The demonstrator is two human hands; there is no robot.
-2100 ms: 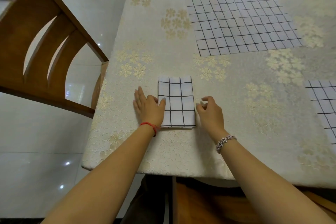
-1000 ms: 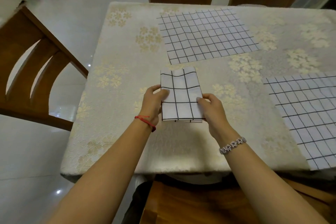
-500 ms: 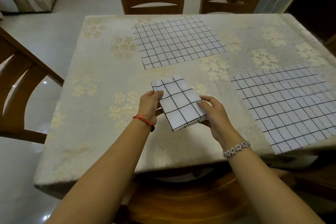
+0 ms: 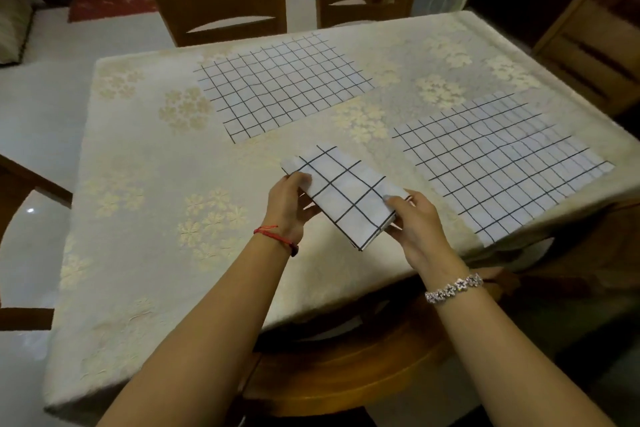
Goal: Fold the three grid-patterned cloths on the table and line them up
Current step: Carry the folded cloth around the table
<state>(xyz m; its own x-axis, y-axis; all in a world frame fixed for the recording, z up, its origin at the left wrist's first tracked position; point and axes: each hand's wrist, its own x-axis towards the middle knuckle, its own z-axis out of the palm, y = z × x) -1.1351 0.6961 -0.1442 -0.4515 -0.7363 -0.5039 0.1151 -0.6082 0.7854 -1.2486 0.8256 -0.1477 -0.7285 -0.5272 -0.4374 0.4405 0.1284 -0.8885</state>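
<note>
Carrying the folded cloth (image 4: pixel 343 196) level and setting it down square, with room left beside it for a row, was judged the way to do this step well. In the head view, the bundle was held over the table (image 4: pixel 138 166), apparently lifted clear and turned on a diagonal. Its left edge was pinched by the left hand (image 4: pixel 289 204), thumb on top, and its right edge by the right hand (image 4: pixel 415 222). The far cloth (image 4: pixel 282 87) and the right cloth (image 4: pixel 498 163) were seen lying flat, not yet folded.

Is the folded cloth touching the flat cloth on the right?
Apart. The head view shows a strip of bare tablecloth between the folded cloth and the right flat cloth.
</note>
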